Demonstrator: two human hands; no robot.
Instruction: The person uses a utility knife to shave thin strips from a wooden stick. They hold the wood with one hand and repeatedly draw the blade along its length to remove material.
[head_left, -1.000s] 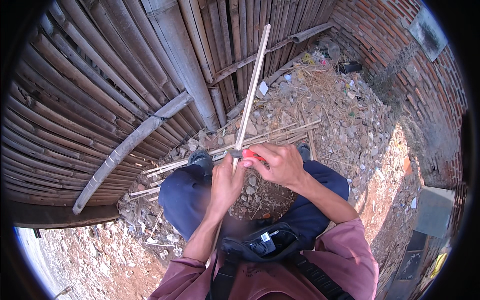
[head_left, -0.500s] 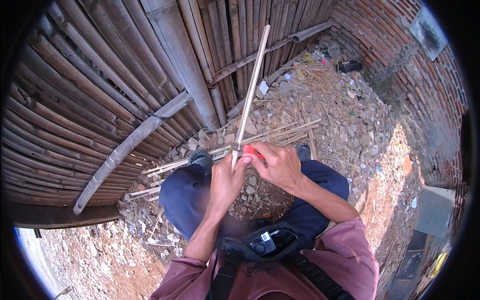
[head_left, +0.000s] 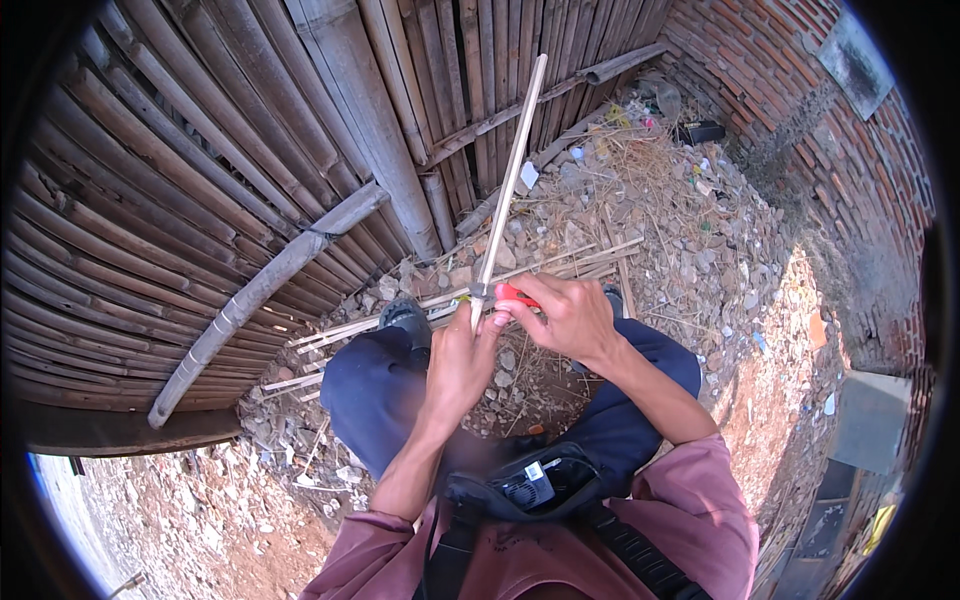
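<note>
My left hand [head_left: 461, 365] is closed around the lower end of a long, pale bamboo strip [head_left: 514, 165], which points up and slightly to the right. In my right hand [head_left: 573, 318] is a red-handled knife [head_left: 512, 296], gripped with bent fingers. Its short grey blade lies across the strip, just above my left fingers. My two thumbs are close together at the blade. The lower tip of the strip is partly hidden by my left hand.
More bamboo strips [head_left: 585, 262] lie on the rubble ground [head_left: 690, 255] beyond my feet. A bamboo wall [head_left: 190, 150] rises on the left, with a pole [head_left: 265, 285] slanting along it. A brick wall [head_left: 850, 170] stands at right. My bent knees flank my hands.
Both hands have shifted slightly to the right together with the strip and knife. The strip's upper end sits a little further right and lower. Both grips are kept.
</note>
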